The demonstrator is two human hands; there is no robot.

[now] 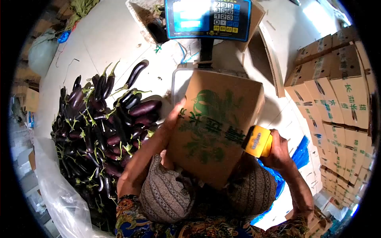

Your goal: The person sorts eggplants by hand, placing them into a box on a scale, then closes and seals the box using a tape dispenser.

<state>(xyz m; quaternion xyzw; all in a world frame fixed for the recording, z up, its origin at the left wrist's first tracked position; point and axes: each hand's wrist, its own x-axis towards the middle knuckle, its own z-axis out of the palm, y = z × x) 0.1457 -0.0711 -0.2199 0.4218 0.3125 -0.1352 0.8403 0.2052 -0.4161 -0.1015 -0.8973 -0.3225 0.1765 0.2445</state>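
A brown cardboard box (210,123) with green print lies tilted between the person's knees and the platform of a scale (179,77). My left hand (175,115) rests along the box's left edge, its fingers partly hidden. On the right, my right hand (276,150) is wrapped round a yellow tape dispenser (258,141), whose dark front end is at the box's right edge. The scale's display (208,19) stands beyond the box.
A large heap of eggplants (107,127) covers the floor at the left, beside clear plastic sheeting (65,202). Printed cardboard boxes (333,95) are stacked at the right. Blue plastic (300,152) lies near my right forearm. An open box (145,23) stands behind the scale.
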